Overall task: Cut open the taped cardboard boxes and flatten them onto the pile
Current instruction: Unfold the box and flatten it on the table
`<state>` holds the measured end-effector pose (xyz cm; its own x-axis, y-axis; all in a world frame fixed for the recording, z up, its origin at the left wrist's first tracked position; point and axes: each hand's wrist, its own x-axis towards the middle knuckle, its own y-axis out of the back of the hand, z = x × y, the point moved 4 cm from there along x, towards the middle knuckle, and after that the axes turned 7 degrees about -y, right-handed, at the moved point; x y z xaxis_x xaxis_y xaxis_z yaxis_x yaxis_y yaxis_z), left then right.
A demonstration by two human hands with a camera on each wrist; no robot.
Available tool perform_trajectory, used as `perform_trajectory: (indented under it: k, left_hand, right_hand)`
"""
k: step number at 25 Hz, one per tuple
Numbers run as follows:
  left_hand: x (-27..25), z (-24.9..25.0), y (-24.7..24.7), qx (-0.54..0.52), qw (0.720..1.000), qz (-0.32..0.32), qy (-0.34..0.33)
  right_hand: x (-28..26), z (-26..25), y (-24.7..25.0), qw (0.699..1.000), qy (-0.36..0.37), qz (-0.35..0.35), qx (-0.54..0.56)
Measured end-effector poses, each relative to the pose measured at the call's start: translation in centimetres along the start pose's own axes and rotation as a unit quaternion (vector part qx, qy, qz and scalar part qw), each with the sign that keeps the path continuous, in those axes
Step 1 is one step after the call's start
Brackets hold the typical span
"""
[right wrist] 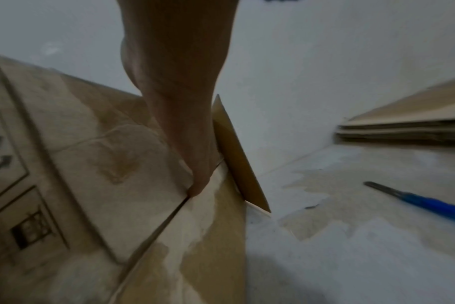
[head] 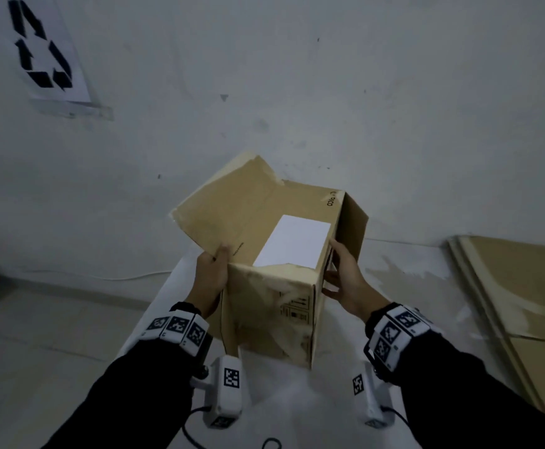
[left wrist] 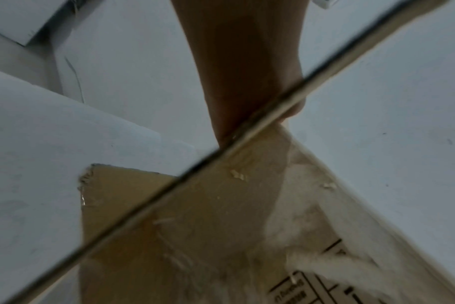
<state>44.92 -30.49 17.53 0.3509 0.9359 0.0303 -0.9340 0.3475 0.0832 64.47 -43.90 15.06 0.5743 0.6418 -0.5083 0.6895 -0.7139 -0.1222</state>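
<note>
A brown cardboard box (head: pixel 264 306) with a white label (head: pixel 292 241) on top is held over a white table (head: pixel 297 400). Its left flap (head: pixel 232 209) stands open and tilted up. My left hand (head: pixel 212 273) pinches that flap's near edge, thumb on top; in the left wrist view the hand (left wrist: pixel 242 72) disappears behind the flap's edge. My right hand (head: pixel 342 280) grips the box's right side beside the open right flap (head: pixel 353 222). In the right wrist view its fingers (right wrist: pixel 179 102) reach into a seam on the box (right wrist: pixel 91 174).
A pile of flattened cardboard (head: pixel 517 286) lies at the right against the wall, also seen from the right wrist as a stack (right wrist: pixel 403 127). A blue-handled cutter (right wrist: pixel 429 203) lies on the table right of the box. A recycling sign (head: pixel 42 50) hangs on the wall.
</note>
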Motion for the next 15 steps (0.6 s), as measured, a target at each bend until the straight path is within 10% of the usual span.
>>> perform_trajectory:
  k: [7,15]
  left_hand:
    - [0.1,-0.8,0.6,-0.024,0.988,-0.131,0.075]
    - [0.9,-0.6,0.8,-0.036,0.985,-0.171,0.007]
  right_hand:
    - [-0.6,0.5,-0.1,0.995,-0.088,0.046,-0.027]
    - [-1.6,2.7,-0.7,0.979,-0.172,0.107,-0.025]
